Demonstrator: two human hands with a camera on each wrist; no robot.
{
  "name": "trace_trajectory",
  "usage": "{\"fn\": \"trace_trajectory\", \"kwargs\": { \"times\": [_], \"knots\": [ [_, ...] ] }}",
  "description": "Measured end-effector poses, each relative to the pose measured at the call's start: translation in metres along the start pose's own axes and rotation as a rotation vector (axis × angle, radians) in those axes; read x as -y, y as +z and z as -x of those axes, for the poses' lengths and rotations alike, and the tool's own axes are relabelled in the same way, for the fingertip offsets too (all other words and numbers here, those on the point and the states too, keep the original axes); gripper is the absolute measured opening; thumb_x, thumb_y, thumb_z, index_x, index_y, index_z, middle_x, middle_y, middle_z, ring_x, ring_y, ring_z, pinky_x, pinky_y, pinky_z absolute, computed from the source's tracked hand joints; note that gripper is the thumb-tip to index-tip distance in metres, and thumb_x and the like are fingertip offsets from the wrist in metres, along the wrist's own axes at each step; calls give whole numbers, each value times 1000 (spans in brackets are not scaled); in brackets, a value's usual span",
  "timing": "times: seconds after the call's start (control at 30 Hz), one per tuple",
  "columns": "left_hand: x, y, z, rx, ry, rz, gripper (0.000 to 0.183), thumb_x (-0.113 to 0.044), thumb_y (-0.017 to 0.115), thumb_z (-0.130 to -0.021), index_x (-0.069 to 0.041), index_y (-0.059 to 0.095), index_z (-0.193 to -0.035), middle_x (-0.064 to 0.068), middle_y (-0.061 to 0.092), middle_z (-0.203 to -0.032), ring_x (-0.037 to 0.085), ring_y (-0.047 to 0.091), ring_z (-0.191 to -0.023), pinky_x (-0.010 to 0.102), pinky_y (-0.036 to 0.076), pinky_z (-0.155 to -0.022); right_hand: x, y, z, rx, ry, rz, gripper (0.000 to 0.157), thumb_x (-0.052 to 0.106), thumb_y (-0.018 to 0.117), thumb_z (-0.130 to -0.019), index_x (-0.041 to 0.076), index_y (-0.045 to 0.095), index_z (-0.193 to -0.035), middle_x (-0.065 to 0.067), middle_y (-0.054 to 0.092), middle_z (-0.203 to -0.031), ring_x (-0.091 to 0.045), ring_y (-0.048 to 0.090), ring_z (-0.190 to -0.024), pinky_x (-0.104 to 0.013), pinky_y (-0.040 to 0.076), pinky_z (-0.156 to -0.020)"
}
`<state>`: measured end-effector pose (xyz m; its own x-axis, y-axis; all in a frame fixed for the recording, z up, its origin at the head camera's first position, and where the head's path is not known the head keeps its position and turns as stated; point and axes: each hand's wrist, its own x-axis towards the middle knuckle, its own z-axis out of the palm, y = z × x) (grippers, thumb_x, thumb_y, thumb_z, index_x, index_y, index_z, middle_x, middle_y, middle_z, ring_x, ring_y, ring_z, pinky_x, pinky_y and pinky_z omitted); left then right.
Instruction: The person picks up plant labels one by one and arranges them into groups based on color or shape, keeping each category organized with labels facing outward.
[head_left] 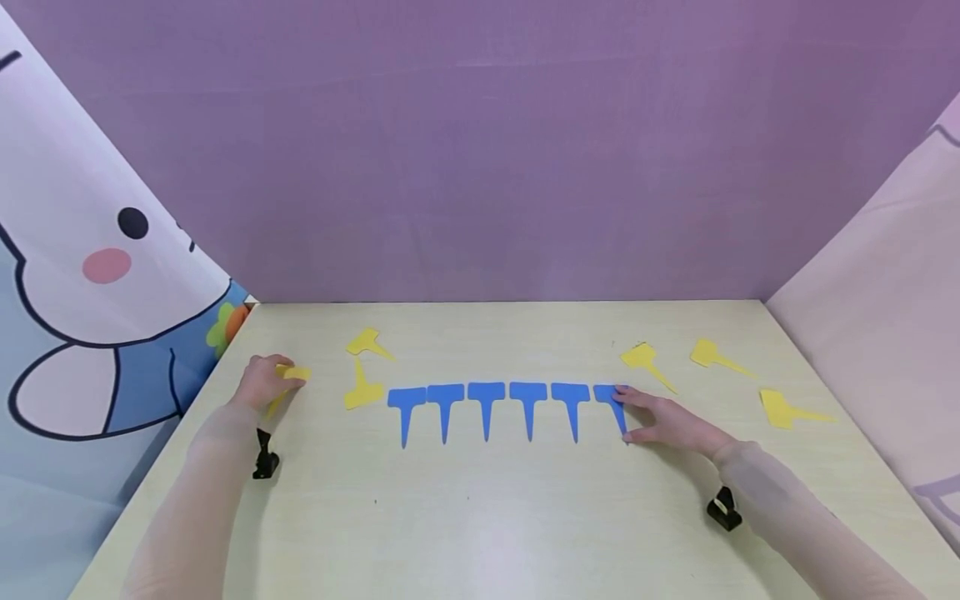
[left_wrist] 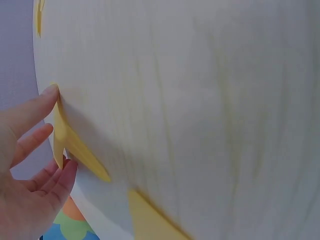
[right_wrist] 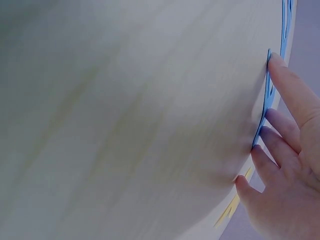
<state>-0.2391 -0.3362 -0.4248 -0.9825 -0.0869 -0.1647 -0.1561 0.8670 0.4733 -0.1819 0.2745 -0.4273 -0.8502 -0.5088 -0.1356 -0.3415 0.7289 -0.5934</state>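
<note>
My left hand (head_left: 261, 379) pinches a yellow T-shaped plant label (head_left: 298, 373) at the table's left side. In the left wrist view, the thumb and fingers grip opposite edges of that label (left_wrist: 61, 131), whose stem slants toward the tabletop. My right hand (head_left: 671, 421) touches the rightmost blue T-shaped plant label (head_left: 609, 393), fingers at its wide head and thumb by the stem tip. Its fingers are spread and fairly straight along this blue label (right_wrist: 263, 110) in the right wrist view. More blue labels (head_left: 486, 392) stretch leftward in a row, stems pointing toward me.
Two yellow labels (head_left: 364, 395) lie between my left hand and the blue row. Three others (head_left: 778, 408) are scattered at the right. A purple backdrop (head_left: 480, 150) stands behind the table, with printed cloth (head_left: 67, 250) on the left.
</note>
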Motion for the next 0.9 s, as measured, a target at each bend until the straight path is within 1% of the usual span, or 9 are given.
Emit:
{"fn": "trace_trajectory", "kwargs": {
  "times": [0.13, 0.23, 0.3, 0.4, 0.53, 0.63, 0.8, 0.9],
  "knots": [
    [2, 0, -1, 7, 4, 3, 48, -22, 63, -82, 12, 49, -113, 33, 36, -106, 39, 39, -90, 52, 36, -89, 1, -1, 0, 5, 8, -5, 71, 28, 67, -77, -2, 36, -133, -22, 24, -141, -42, 16, -128, -57, 18, -100],
    [3, 0, 0, 0, 33, 1, 47, -20, 64, -81, 13, 50, -111, 33, 38, -106, 39, 40, -91, 52, 35, -88, 2, -1, 1, 7, 17, -6, 71, 27, 68, -77, -2, 36, -133, -23, 23, -141, -43, 16, -128, -58, 16, -100],
    [4, -1, 0, -4, 56, 2, 46, -18, 64, -81, 14, 50, -110, 34, 40, -107, 41, 40, -95, 53, 34, -89, 2, -1, 1, 8, 23, -5, 71, 26, 68, -77, -2, 36, -133, -23, 23, -141, -43, 16, -128, -58, 16, -100],
    [4, -2, 1, 4, 66, 14, 45, -15, 63, -81, 15, 50, -111, 35, 40, -110, 44, 38, -100, 54, 32, -91, 3, -1, 1, 8, 27, -4, 70, 26, 68, -77, -2, 35, -133, -23, 23, -141, -43, 15, -128, -58, 16, -100],
    [6, -4, 1, 35, 56, 37, 44, -11, 60, -82, 15, 48, -115, 35, 40, -118, 47, 36, -109, 55, 30, -93, 3, -1, 1, 4, 28, -6, 70, 25, 68, -77, -1, 36, -133, -23, 23, -141, -43, 15, -128, -58, 16, -100],
    [8, -5, 1, 44, 57, 58, 42, -8, 57, -83, 15, 47, -117, 35, 41, -121, 47, 38, -109, 54, 33, -92, 4, -2, 2, 5, 27, -10, 70, 25, 68, -77, -1, 36, -133, -23, 23, -141, -43, 15, -128, -58, 16, -100],
    [13, -4, 0, 31, 78, 95, 36, -2, 54, -83, 15, 49, -115, 35, 45, -118, 42, 47, -100, 49, 42, -84, 4, -2, 3, 8, 28, -14, 70, 26, 67, -77, -1, 35, -133, -23, 22, -141, -43, 15, -128, -58, 17, -100],
    [15, -4, 0, 23, 77, 120, 34, 2, 52, -83, 15, 49, -114, 34, 47, -116, 40, 50, -97, 46, 46, -81, 5, -2, 3, 8, 23, -12, 70, 26, 67, -78, -2, 35, -133, -23, 22, -141, -43, 15, -128, -58, 17, -100]
  ]
}}
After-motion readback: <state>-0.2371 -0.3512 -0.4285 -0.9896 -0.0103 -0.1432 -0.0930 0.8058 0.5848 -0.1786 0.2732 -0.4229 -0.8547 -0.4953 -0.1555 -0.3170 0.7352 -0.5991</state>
